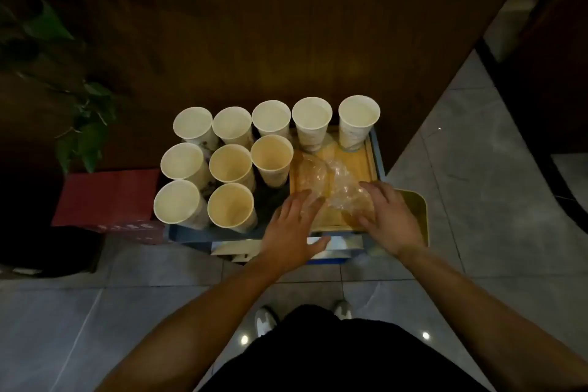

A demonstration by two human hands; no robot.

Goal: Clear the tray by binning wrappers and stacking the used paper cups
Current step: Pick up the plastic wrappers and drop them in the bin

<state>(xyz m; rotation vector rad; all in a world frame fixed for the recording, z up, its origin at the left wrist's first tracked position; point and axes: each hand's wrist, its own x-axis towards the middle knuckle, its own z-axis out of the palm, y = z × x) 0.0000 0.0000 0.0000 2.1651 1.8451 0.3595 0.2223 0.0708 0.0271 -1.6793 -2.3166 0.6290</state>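
Wrappers [334,181]: clear crumpled plastic on the wooden tray [370,156], near side.
Left hand [291,229]: fingers spread, tips on the plastic.
Right hand [389,216]: fingers splayed over it, nothing gripped yet.
Risk: a sweep could topple the nearest paper cups [230,165].
Unclear: bin location; wrapper count; cup contents.

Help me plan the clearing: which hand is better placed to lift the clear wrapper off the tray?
Right, probably. The right hand already lies on the wrapper, fingers curled over its near edge. The left hand only touches its left side, fingers flat, nearer the cups.
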